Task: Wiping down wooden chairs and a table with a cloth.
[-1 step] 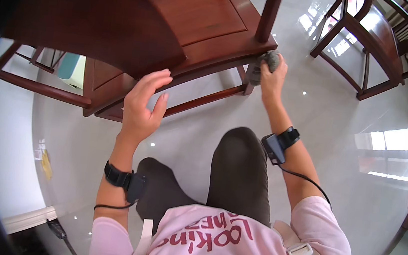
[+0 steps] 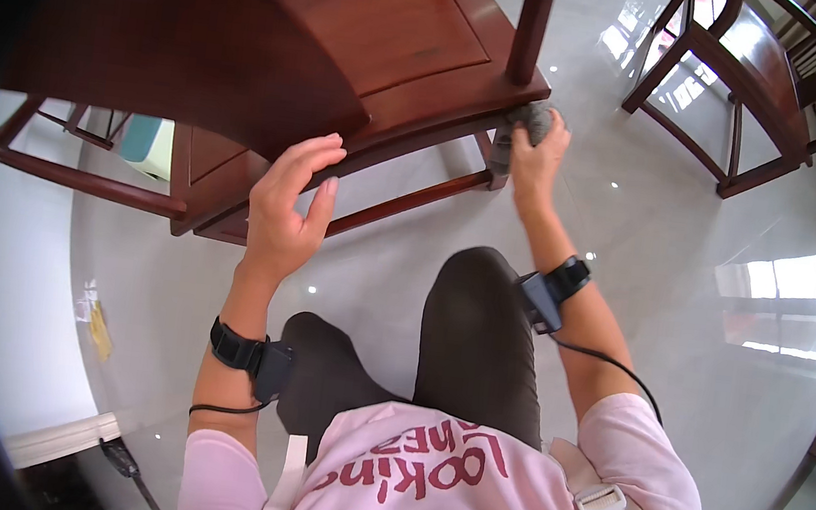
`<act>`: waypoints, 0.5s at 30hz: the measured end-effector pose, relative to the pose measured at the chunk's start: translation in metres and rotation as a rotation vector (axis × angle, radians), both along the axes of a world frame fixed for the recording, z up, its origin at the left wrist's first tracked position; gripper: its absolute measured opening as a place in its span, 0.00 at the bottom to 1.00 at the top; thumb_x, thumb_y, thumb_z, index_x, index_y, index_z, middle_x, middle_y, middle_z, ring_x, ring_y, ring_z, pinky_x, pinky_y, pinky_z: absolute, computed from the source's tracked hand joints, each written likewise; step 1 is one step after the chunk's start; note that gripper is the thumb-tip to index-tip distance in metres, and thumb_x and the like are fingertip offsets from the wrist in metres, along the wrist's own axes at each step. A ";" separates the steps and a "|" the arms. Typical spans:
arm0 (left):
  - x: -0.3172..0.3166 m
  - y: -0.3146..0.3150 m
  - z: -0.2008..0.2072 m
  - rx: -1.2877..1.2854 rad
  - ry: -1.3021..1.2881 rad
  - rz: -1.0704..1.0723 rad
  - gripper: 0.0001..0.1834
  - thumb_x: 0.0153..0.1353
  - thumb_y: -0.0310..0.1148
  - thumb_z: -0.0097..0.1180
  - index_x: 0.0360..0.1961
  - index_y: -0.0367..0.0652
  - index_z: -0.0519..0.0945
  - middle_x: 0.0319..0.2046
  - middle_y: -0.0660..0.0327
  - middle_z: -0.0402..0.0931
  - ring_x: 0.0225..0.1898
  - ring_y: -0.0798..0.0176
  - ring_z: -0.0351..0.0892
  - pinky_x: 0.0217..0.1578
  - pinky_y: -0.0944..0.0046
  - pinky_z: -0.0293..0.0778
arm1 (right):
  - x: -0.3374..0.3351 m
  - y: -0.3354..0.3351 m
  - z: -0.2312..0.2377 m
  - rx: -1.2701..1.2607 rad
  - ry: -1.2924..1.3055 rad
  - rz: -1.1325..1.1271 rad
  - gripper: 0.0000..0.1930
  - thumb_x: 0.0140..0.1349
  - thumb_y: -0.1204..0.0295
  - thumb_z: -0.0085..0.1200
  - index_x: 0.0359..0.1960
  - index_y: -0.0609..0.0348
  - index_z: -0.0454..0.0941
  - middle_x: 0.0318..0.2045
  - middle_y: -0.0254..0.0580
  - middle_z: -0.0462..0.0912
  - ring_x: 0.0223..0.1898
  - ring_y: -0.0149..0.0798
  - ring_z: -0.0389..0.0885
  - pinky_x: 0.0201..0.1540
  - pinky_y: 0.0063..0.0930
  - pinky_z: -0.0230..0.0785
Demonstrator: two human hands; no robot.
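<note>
Since the last frame I see only a slight shift: my right grip (image 2: 540, 161) and the grey cloth (image 2: 536, 123) have edged inward by the corner of the wooden chair's seat (image 2: 384, 26), so I judge work there continues. That grip is clasped on the fuzzy, bunched cloth, just ahead of it. My left grip (image 2: 289, 203) is released, loosely curved near the smooth, curved, red-brown backrest (image 2: 181, 38); contact I can't tell.

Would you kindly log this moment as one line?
Right hand: holds grey cloth at wooden chair seat corner | Left hand: open, empty, beside backrest | Second chair: upper right
</note>
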State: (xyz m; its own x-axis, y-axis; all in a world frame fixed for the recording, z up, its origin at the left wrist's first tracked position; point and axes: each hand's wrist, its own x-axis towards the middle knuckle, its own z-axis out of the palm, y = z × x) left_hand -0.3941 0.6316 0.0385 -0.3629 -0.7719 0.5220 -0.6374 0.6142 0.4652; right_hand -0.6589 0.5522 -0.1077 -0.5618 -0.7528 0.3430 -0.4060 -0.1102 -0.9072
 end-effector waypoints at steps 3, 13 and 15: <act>-0.018 -0.012 0.027 -0.064 -0.054 -0.023 0.12 0.56 0.21 0.50 0.41 0.36 0.77 0.45 0.53 0.77 0.47 0.52 0.77 0.49 0.59 0.72 | 0.065 0.021 0.017 -0.003 0.106 0.114 0.24 0.51 0.80 0.53 0.50 0.66 0.60 0.45 0.60 0.61 0.49 0.59 0.64 0.55 0.42 0.58; -0.010 -0.018 0.062 -0.474 -0.065 0.073 0.09 0.58 0.16 0.46 0.39 0.33 0.77 0.40 0.52 0.77 0.39 0.61 0.79 0.35 0.70 0.76 | 0.088 0.042 -0.005 -0.324 0.621 0.545 0.18 0.52 0.78 0.46 0.47 0.62 0.73 0.42 0.45 0.70 0.45 0.45 0.72 0.46 0.37 0.69; 0.010 -0.015 0.058 -0.450 0.094 0.132 0.09 0.59 0.16 0.44 0.39 0.33 0.75 0.39 0.54 0.75 0.34 0.65 0.78 0.30 0.73 0.73 | 0.038 0.029 0.015 -0.087 0.483 0.411 0.21 0.46 0.86 0.49 0.46 0.65 0.72 0.48 0.51 0.70 0.51 0.52 0.69 0.52 0.39 0.66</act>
